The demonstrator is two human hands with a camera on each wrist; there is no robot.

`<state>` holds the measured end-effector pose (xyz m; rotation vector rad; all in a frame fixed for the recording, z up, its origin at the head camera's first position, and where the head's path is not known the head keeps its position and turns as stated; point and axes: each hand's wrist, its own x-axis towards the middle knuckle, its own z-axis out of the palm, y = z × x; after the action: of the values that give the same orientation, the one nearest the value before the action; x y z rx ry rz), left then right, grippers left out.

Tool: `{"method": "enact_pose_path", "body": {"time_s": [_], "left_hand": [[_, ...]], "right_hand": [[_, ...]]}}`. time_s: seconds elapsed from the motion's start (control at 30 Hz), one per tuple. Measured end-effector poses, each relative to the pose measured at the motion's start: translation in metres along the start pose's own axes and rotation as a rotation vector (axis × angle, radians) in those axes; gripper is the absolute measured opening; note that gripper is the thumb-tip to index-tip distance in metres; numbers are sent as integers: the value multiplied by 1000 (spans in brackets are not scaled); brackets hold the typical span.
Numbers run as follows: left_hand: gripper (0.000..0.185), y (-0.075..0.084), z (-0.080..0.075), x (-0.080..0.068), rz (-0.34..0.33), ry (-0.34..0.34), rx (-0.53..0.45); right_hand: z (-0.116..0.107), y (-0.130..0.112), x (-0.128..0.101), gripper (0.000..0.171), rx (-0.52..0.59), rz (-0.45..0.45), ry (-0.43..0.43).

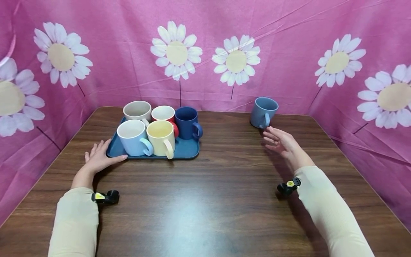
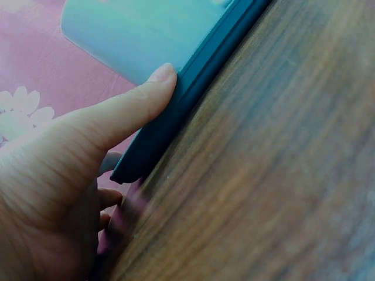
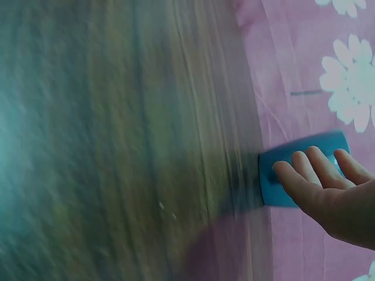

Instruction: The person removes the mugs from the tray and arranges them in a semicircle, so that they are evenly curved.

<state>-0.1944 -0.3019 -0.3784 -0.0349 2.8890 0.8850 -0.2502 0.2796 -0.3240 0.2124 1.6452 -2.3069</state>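
At the front left corner of a blue tray [image 1: 187,152], my left hand [image 1: 100,158] is spread, its thumb [image 2: 132,111] against the tray's edge and its fingers off to the left side. The tray bears a light blue mug [image 1: 131,139], a yellow mug [image 1: 160,141], a grey mug [image 1: 136,110], a red mug [image 1: 163,112] with a white inside, and a dark blue mug [image 1: 186,125]. My right hand [image 1: 282,144], fingers loosely extended, is just in front of a grey-blue mug [image 1: 261,112]. That mug stands upright at the back right, handle toward me. My right hand holds nothing.
The brown wooden table [image 1: 208,189] reaches back to a pink cloth [image 1: 205,92] printed with white daisies, which also hangs along both sides. Each wrist wears a small black camera, seen at the left wrist [image 1: 106,197] and the right wrist [image 1: 289,186].
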Motion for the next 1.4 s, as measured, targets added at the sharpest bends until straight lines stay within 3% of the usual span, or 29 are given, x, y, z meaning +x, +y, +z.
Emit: {"method": "enact_pose_path", "body": {"time_s": [0.37, 0.67, 1.07, 1.4], "left_hand": [[102, 0, 0, 1, 2, -4, -7], [101, 1, 0, 0, -1, -8, -6], [102, -1, 1, -1, -6, -4, -5], [102, -1, 0, 0, -11, -3, 1]], "right_hand": [[36, 20, -3, 11, -172, -52, -94], [79, 41, 2, 51, -197, -38, -144], [156, 57, 10, 41, -159, 16, -222], [196, 69, 14, 36, -189, 34, -289]]}}
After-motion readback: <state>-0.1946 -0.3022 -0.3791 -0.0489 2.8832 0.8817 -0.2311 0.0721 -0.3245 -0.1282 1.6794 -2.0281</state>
